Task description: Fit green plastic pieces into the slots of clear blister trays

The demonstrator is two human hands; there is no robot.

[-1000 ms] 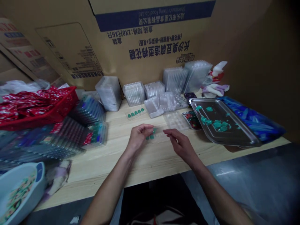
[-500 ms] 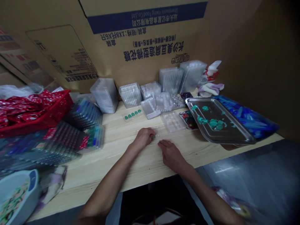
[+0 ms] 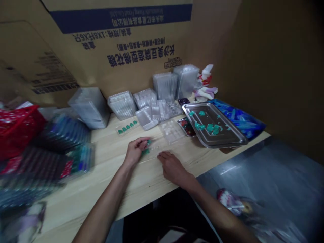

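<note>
Left hand [image 3: 135,148], centre frame, pinches the left end of a clear strip [image 3: 155,148] lying on the table [image 3: 113,175], fingers curled over its green pieces [image 3: 146,152]. Right hand [image 3: 173,166] rests palm down, fingers loosely spread, holding nothing, at the strip's right end; contact unclear. Just above lie an empty clear tray [image 3: 172,131] and a filled strip [image 3: 127,127]. Further right, a metal pan [image 3: 225,138] holds more green bits.

We see a steel tray [image 3: 227,135] holding green pieces on the tabletop [image 3: 113,175], blue bag [image 3: 241,118] beside it, clear blister stacks [image 3: 88,106] against a cardboard box [image 3: 121,40], red basket [image 3: 17,130] far left.
</note>
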